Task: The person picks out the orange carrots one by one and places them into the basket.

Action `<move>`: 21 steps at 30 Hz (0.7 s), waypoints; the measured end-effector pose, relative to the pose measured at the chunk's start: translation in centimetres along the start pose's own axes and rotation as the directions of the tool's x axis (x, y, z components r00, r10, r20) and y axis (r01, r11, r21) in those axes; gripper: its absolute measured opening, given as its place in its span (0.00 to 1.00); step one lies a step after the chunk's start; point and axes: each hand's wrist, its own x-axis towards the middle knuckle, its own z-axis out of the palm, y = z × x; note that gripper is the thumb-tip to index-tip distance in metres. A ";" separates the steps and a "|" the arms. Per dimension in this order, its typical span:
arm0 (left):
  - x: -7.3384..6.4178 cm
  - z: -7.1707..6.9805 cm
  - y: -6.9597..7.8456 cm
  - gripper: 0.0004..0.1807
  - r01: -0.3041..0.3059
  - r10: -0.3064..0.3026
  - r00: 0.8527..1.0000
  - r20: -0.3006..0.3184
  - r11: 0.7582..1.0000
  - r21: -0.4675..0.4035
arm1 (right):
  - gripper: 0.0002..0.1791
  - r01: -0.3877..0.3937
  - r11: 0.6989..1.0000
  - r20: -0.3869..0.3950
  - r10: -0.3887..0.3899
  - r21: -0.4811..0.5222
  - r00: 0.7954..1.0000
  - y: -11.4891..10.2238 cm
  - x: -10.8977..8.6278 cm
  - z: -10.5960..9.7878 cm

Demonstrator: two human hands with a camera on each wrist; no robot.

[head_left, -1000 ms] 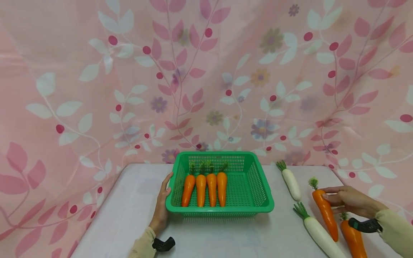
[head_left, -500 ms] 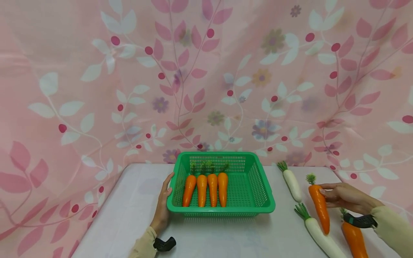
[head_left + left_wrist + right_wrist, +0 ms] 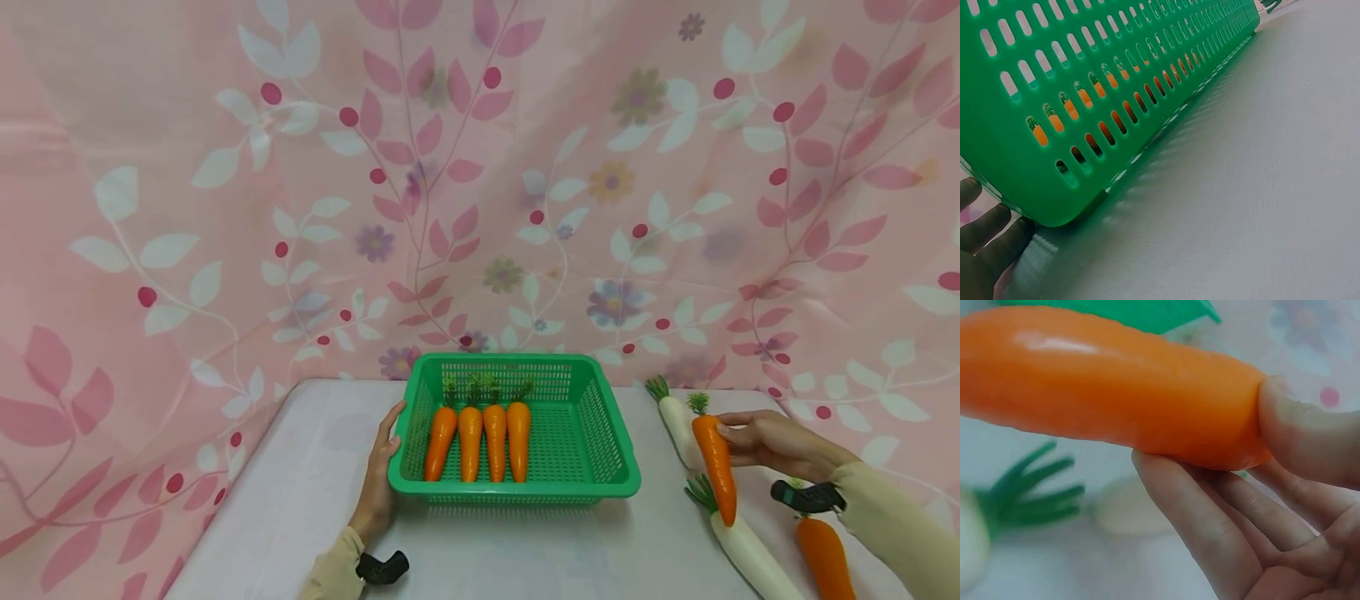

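In the head view my right hand (image 3: 776,446) pinches an orange carrot (image 3: 716,467) near its leafy top, raised over the white radishes. The right wrist view shows the thumb (image 3: 1304,437) on one side of this carrot and fingers on the other. My left hand (image 3: 377,479) rests against the left side of a green plastic basket (image 3: 517,492). Its fingers (image 3: 988,228) lie nearly straight along the outer wall in the left wrist view. Several carrots (image 3: 470,442) lie side by side in the basket's left half, leafy tops toward the back.
Right of the basket, one white radish (image 3: 678,429) lies toward the back and another white radish (image 3: 753,554) nearer the front. A loose carrot (image 3: 823,554) lies below the right forearm. A pink floral cloth (image 3: 480,183) hangs behind the white table (image 3: 300,500).
My right hand has lifted the carrot and carried it left, from beside the radishes to above them. The left hand and the basket have kept their place.
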 end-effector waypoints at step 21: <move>0.0 0.0 0.1 0.30 0.011 -0.011 1.000 -0.002 1.000 -0.002 | 0.20 0.103 0.994 0.082 -0.099 -0.046 0.992 -4.5 4.3 5.3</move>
